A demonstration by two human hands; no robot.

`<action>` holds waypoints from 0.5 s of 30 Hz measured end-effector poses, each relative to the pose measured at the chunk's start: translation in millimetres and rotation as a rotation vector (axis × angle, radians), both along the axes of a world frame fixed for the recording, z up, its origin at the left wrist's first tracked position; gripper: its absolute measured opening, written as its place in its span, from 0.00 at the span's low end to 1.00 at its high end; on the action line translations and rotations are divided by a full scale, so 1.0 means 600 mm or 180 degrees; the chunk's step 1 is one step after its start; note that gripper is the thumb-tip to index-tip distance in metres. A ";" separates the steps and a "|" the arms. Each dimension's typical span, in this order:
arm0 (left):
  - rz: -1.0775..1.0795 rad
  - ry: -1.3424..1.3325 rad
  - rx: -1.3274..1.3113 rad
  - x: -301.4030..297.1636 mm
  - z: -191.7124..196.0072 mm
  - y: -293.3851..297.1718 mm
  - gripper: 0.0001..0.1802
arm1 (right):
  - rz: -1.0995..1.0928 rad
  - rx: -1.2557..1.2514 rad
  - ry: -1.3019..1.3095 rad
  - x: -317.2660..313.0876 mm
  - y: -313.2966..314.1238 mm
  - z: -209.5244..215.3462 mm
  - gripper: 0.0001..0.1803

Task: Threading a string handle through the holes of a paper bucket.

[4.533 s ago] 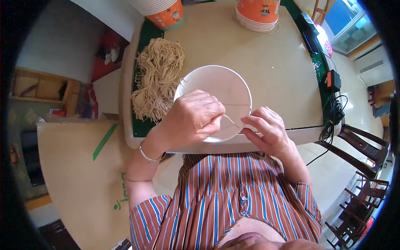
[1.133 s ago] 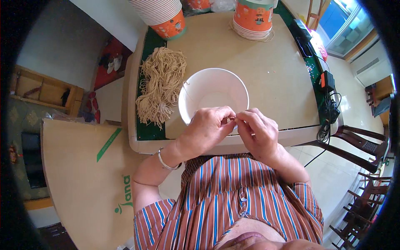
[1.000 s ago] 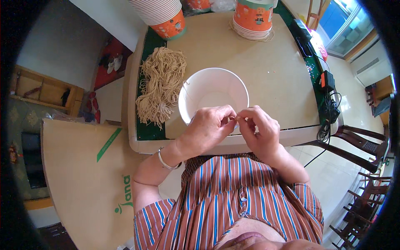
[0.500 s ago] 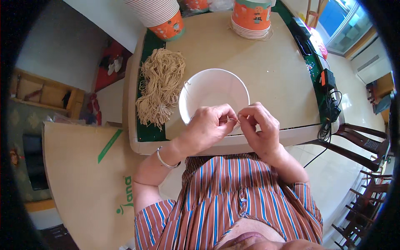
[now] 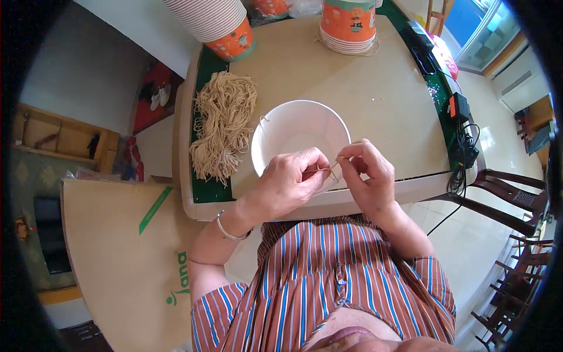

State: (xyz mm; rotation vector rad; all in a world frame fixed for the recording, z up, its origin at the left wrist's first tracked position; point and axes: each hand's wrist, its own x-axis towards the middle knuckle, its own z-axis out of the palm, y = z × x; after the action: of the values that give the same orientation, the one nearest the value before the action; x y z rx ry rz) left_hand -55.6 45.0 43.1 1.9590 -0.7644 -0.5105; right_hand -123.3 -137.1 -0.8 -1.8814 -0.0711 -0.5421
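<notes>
A paper bucket (image 5: 299, 120), white inside, sits at the near edge of the table with its mouth facing up. Over its near right rim, my left hand (image 5: 291, 179) pinches a thin beige cord (image 5: 332, 170) between thumb and fingers. My right hand (image 5: 370, 176) pinches the same cord just to the right, and a short stretch crosses the small gap between them. At the bucket's left rim a bit of cord shows as a small loop. Left of the bucket lies a thick bundle of beige cords (image 5: 224, 123). My hands hide the bucket's near rim.
A leaning stack of orange-printed buckets (image 5: 229, 38) stands at the far left, another bucket stack (image 5: 349, 29) at the far middle. Black cables and an adapter (image 5: 459, 108) run along the right edge. A large cardboard box (image 5: 117, 246) is on my left, a dark wooden chair (image 5: 510, 193) on my right.
My two hands have drawn slightly apart, and more of the cord shows between them. The whole view has shifted a little.
</notes>
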 end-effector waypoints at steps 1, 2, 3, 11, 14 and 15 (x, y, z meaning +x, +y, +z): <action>0.0000 0.0000 0.0000 0.000 -0.001 0.000 0.04 | 0.0000 0.0000 0.0000 0.000 0.000 0.000 0.06; -0.0002 -0.0003 -0.0006 0.000 -0.004 0.000 0.04 | 0.0048 0.0191 0.0026 -0.001 0.001 0.001 0.05; -0.0007 -0.0006 -0.0013 0.001 -0.005 0.000 0.04 | 0.0093 0.0382 0.0052 -0.002 0.001 0.002 0.05; -0.0122 -0.0189 0.0066 0.003 0.002 0.003 0.04 | 0.0409 0.1774 0.0623 -0.012 -0.012 0.017 0.03; -0.0156 -0.0173 0.0047 0.004 0.002 0.003 0.04 | 0.0300 0.1944 0.0688 -0.012 -0.017 0.017 0.02; -0.0149 -0.0148 0.0039 0.003 0.002 0.003 0.04 | 0.0149 0.1736 0.0700 -0.012 -0.020 0.015 0.02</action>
State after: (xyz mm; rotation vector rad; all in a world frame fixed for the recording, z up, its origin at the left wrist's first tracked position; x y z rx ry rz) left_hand -53.7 46.6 44.4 1.9743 -0.8400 -0.5002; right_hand -130.2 -149.3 8.1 -1.3893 0.1633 -0.2805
